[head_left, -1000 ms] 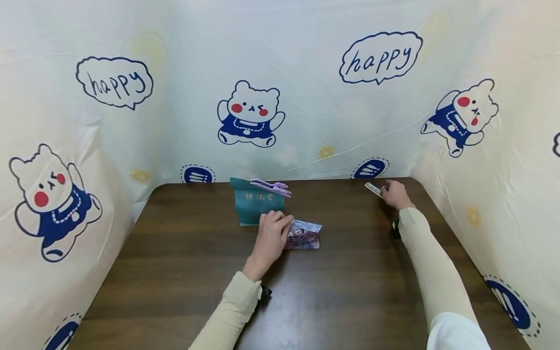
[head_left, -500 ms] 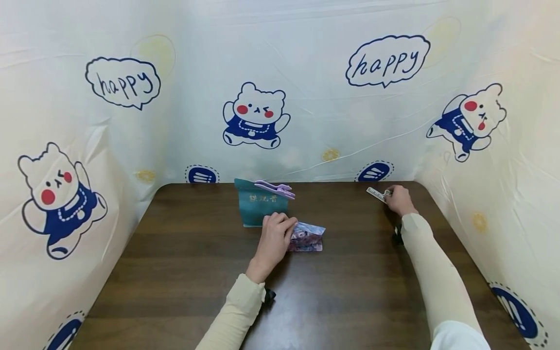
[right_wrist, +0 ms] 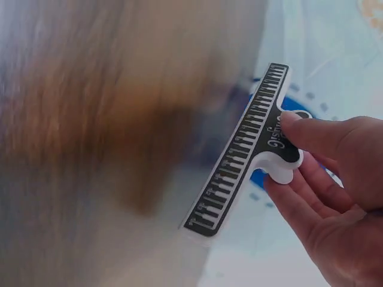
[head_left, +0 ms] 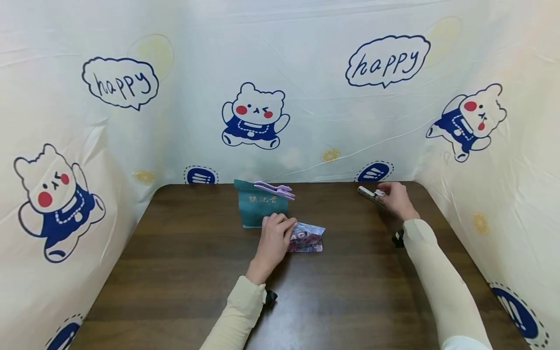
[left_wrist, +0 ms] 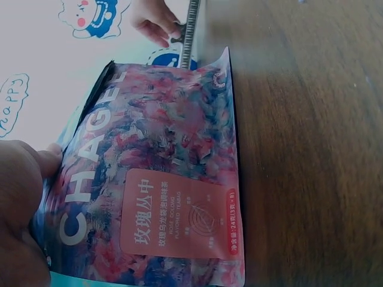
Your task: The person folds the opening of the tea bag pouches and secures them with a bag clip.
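Beside the middle of the table, my left hand point(head_left: 273, 240) pinches the top left part of a floral tea pouch point(head_left: 308, 238). The left wrist view shows the pouch's pink label and white CHAGEE lettering point(left_wrist: 93, 161), with the thumb at its edge. At the far right, my right hand point(head_left: 398, 200) holds a bag clip point(head_left: 368, 192) printed with black and white piano keys. In the right wrist view the thumb point(right_wrist: 317, 134) lies on the clip's black handle and fingers curl under its white one. The long clip bar point(right_wrist: 239, 152) points away from the hand.
A teal pouch point(head_left: 258, 206) with gold characters stands behind my left hand, a purple clip point(head_left: 274, 189) across its top. The brown table point(head_left: 175, 272) is bordered at the back and sides by a printed cloth point(head_left: 306, 112).
The right hand has taken hold of the piano clip, and the clip has tilted and shifted slightly left. The left hand stays at the floral tea pouch.
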{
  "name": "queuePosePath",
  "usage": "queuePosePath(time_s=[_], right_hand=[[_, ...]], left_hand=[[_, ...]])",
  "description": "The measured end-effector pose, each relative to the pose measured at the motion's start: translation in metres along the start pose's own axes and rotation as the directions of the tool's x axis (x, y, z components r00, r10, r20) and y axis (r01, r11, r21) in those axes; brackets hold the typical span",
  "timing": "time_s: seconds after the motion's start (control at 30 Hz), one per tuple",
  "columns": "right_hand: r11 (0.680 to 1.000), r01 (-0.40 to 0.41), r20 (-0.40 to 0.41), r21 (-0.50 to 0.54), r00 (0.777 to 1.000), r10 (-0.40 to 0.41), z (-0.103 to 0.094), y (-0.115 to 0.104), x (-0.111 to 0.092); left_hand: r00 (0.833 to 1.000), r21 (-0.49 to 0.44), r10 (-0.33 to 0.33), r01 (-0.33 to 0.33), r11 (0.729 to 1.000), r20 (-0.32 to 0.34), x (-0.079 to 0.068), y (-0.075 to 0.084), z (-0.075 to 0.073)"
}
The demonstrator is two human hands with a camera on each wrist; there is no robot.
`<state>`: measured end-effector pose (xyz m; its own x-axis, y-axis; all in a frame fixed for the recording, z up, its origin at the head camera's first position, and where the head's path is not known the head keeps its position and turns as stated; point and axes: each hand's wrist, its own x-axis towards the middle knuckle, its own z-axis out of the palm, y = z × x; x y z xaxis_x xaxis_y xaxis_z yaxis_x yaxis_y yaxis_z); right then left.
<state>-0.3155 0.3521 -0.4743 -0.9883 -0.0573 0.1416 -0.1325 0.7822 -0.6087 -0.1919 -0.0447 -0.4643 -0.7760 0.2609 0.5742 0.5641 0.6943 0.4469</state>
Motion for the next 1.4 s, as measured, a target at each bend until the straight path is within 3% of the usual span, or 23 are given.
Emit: queuePosePath(time_s=[0.17, 0.43, 0.77, 0.9, 1.13, 1.4], right_hand=[[0.999, 0.038, 0.041, 0.025, 0.998, -0.039, -0.001, -0.020, -0.005], [0.993, 0.106, 0.222, 0.048, 0.968, -0.114, -0.002, -0.057, -0.013], [0.964, 0.216, 0.214, 0.153, 0.945, -0.246, 0.003, -0.094, -0.029], [0.955, 0.213, 0.235, 0.206, 0.937, -0.259, 0.009, -0.102, -0.036], [0.915, 0.282, 0.226, 0.287, 0.909, -0.351, 0.020, -0.112, -0.049], [0.895, 0.249, 0.237, 0.372, 0.906, -0.350, 0.030, -0.120, -0.058]], left_hand=[[1.000, 0.002, 0.001, -0.001, 1.000, -0.006, 0.000, 0.000, -0.001], [1.000, 0.013, 0.002, -0.002, 1.000, -0.007, 0.001, 0.001, 0.000], [1.000, 0.021, -0.005, 0.005, 1.000, 0.001, 0.001, 0.002, 0.000], [1.000, 0.023, 0.007, -0.007, 1.000, -0.002, 0.001, 0.002, 0.000], [1.000, 0.029, 0.019, -0.019, 0.999, 0.002, 0.000, 0.001, 0.000], [0.999, 0.030, 0.033, -0.033, 0.999, 0.009, 0.001, 0.000, -0.001]])
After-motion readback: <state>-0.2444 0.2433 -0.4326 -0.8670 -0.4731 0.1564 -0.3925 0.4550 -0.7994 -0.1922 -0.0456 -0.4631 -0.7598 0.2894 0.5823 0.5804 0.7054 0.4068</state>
